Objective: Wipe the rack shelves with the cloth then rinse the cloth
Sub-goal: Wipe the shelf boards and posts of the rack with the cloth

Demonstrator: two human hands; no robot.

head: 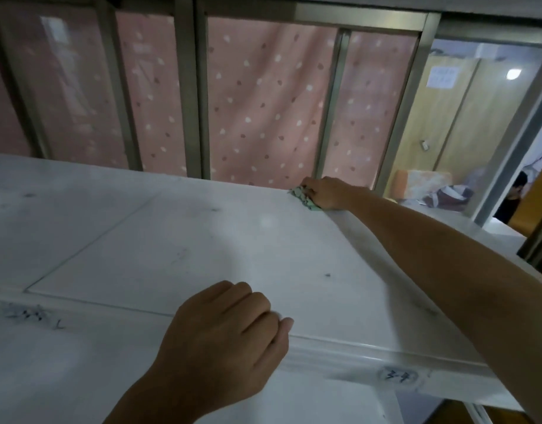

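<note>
A wide white rack shelf [178, 240] with dark smudges fills the lower view. My right hand [328, 192] reaches across to its far right corner and presses a bunched green cloth [303, 198] onto the surface there. Only a small part of the cloth shows under the fingers. My left hand [230, 328] rests near the front rail of the shelf, fingers curled over the edge, with nothing visibly in it.
Grey metal frame posts [191, 87] stand behind the shelf, backed by a pink dotted curtain [263, 102]. Wooden cabinets [465, 117] and a bundle of fabric [432, 188] lie at the right. A person [513, 200] stands at the far right doorway.
</note>
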